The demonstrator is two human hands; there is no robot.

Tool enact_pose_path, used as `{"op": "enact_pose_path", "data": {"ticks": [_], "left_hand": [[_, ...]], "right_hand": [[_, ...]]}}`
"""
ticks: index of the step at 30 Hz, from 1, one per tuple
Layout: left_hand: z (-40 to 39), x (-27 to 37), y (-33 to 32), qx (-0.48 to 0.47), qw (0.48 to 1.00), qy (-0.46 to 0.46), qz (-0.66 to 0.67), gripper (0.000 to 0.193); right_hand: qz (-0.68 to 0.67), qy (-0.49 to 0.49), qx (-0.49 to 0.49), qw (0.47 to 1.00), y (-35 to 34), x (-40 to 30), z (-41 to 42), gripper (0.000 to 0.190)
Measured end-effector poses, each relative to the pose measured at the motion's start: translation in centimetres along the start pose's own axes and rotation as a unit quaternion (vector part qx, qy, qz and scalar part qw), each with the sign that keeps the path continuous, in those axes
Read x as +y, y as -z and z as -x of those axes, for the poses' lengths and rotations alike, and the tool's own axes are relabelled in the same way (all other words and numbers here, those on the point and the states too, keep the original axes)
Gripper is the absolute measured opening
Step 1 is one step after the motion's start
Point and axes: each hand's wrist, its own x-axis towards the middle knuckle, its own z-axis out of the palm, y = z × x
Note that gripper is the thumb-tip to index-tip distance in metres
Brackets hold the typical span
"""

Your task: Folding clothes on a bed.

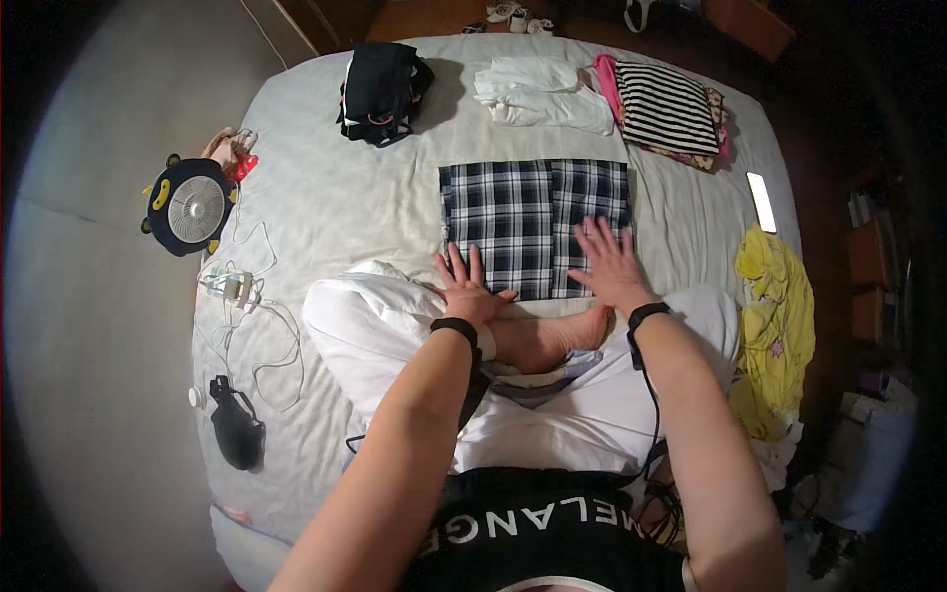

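A black, white and blue plaid cloth (pixel 510 214), folded into a flat rectangle, lies on the bed in front of my crossed legs. My left hand (pixel 466 285) rests with spread fingers on its near left corner. Palm down, my right hand (pixel 610 263) is spread over the near right part of the cloth. A vertical fold edge runs down the cloth between the two hands. Each wrist wears a black band. My bare foot (pixel 555 337) is just below the cloth's near edge.
Along the far side lie a black clothes stack (pixel 381 89), white folded garments (pixel 544 96) and a striped folded garment (pixel 669 107) on a pile. A phone (pixel 760 202) and yellow clothing (pixel 773 333) lie right. Left are a fan (pixel 194 207), a power strip (pixel 229 285) with cables and a black pouch (pixel 237 425).
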Motion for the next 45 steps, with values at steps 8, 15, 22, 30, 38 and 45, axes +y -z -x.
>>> {"op": "enact_pose_path", "data": {"ticks": [8, 15, 22, 30, 38, 45], "left_hand": [[-5.6, -4.8, 1.3, 0.031, 0.982, 0.021, -0.184, 0.087], [-8.3, -7.0, 9.8, -0.186, 0.928, 0.028, 0.322, 0.055], [-7.4, -6.4, 8.7, -0.210, 0.758, 0.042, 0.616, 0.053], [-6.2, -4.3, 10.1, -0.202, 0.667, -0.026, 0.717, 0.039], [-5.4, -5.7, 13.1, -0.138, 0.607, -0.137, 0.771, 0.040], [-10.0, -3.3, 10.4, -0.261, 0.727, -0.040, 0.634, 0.054]], "right_hand": [[-0.026, -0.307, -0.193, 0.932, 1.9, 12.4, 2.2, 0.079], [-0.810, -0.223, -0.053, 0.540, -1.3, 9.1, -1.4, 0.050], [-0.751, -0.295, -0.030, 0.589, -0.6, 6.1, -4.1, 0.058], [-0.837, -0.290, -0.081, 0.457, 2.6, 4.4, -3.6, 0.044], [-0.890, -0.188, -0.041, 0.413, 5.0, 6.6, -0.9, 0.047], [-0.842, -0.362, -0.103, 0.386, 0.4, 5.5, -3.8, 0.034]]}}
